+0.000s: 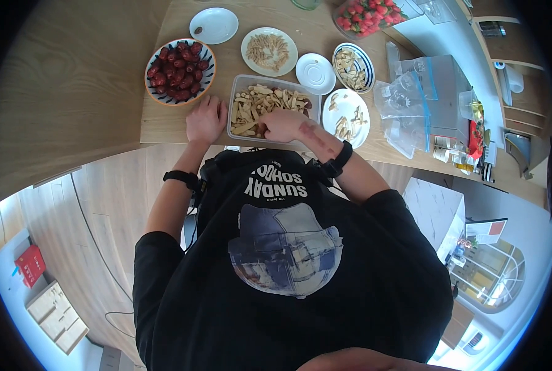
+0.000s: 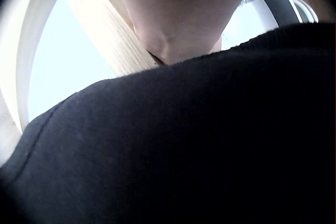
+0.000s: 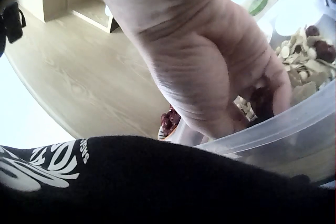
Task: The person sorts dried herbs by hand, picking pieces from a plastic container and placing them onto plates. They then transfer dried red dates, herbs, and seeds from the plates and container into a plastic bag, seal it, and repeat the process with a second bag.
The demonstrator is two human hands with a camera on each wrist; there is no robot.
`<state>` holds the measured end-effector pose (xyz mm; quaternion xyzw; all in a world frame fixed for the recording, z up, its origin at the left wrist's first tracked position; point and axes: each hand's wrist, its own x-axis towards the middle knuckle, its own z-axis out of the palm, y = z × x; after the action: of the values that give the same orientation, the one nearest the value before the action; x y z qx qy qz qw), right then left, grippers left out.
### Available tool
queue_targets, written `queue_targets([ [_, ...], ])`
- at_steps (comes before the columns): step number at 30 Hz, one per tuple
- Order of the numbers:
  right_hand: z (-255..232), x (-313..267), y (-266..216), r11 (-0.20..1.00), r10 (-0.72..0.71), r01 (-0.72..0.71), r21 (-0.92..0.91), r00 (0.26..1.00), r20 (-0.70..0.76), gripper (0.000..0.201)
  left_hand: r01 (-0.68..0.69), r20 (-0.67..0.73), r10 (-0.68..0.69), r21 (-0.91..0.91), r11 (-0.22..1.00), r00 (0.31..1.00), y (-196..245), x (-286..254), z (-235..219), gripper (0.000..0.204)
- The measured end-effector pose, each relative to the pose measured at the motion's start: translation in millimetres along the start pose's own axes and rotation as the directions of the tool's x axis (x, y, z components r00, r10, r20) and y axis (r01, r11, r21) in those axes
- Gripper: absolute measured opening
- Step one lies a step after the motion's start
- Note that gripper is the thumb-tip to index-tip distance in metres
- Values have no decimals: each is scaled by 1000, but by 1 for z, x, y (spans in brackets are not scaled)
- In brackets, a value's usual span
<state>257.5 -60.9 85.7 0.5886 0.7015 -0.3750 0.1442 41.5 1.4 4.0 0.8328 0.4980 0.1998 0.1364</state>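
1. Pale wood grain runs across the counter [image 1: 155, 127], with the clear container [image 1: 231, 117] close to its near edge; from my remote seat I judge that this puts it within easy reach of the person, elbows low.

2. Inside the container I see pale dried slices [image 1: 245, 111] with a few dark red fruits among them. The red-fruit bowl [image 1: 148, 71] stands just beyond the left hand [image 1: 206, 120], while a plate of pale strips [image 1: 292, 46], a white disc [image 1: 315, 73], a blue-rimmed bowl [image 1: 371, 69] and a plate of slices [image 1: 362, 127] flank the far and right sides. Such a ring around the container seems handy, as each sits a short reach away.

3. My right wrist view shows the right hand [image 3: 205, 71] dipped over the near wall, thumb and fingers bent in around a dark red fruit [image 3: 261, 100]. I read that as a fingertip pinch, suited to one small piece among loose slices.

4. The left hand rests on the counter beside the container's left wall, fingers loosely bent, nothing visible in its hold. I cannot tell whether it touches the wall; my left wrist view shows mostly black shirt [image 2: 173, 145].
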Motion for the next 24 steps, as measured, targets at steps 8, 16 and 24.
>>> queue_targets([
  [8,-2,7,0,991,62,-56,-124,997,46,21,-1,-2,1,-11,1000,1000,-2,0,0,21],
  [16,-20,-1,-11,987,100,-85,-134,989,105,33,-9,-14,8,-18,1000,1000,-1,1,-2,21],
  [24,-26,-2,-8,960,148,-97,-262,972,181,29,-14,-24,14,-19,1000,1000,-3,0,1,21],
])
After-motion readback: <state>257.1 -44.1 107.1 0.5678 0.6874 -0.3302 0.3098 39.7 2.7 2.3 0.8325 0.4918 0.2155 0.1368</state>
